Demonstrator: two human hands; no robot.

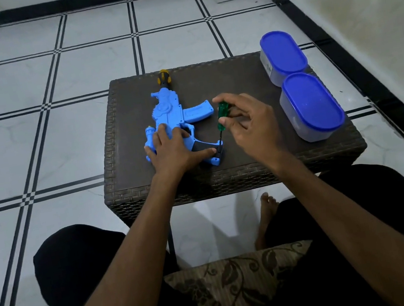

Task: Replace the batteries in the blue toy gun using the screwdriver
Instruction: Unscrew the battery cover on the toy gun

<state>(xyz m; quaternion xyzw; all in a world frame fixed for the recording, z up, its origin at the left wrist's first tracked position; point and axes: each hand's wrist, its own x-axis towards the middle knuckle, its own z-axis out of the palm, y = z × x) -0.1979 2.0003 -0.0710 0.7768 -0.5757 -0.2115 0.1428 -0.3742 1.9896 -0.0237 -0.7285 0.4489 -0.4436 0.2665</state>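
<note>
The blue toy gun point(170, 112) lies flat on the dark wicker table point(250, 166), its barrel pointing away from me. My left hand point(174, 149) presses down on the gun's rear body, fingers spread toward the black grip. My right hand point(249, 121) holds a green-handled screwdriver point(222, 116) upright between thumb and fingertips. Its tip rests on the bottom end of the grip point(218, 151). Whether it sits in a screw I cannot tell.
A second screwdriver with a yellow and black handle point(163, 77) lies at the table's far edge, beyond the gun's muzzle. Two clear tubs with blue lids point(283, 52) point(313, 100) stand on the table's right side. My knees and a patterned cushion point(231, 277) are below.
</note>
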